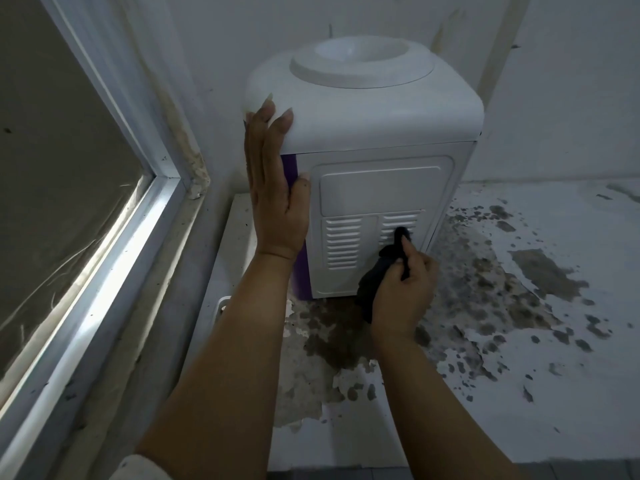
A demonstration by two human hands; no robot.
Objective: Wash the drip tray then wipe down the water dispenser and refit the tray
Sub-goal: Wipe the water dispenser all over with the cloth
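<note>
Head view looks down on the dispenser point(363, 133), a small white countertop unit standing on a counter point(519, 358) whose white coating has peeled away in dark patches. It sits near the corner, close to the wall point(571, 98), with its back panel turned toward the camera: a raised plain rectangle above and two banks of louvred vents point(343, 242) below. The top cap is rounded and white, with a wide round bottle well sunk into it (no bottle fitted), and a strip of purple shows along the left side. The left hand point(273, 188) lies flat and open against that left side, fingers spread up onto the rim of the cap, thumb touching the edge of the back panel. The right hand point(403, 292) is closed around a dark cloth point(377, 275), with one end of the cloth pushed by a fingertip against the right-hand vents, the rest bunched below the hand. A window frame point(138, 216) runs along the left. A white object lies on the counter behind the left forearm, mostly hidden.
</note>
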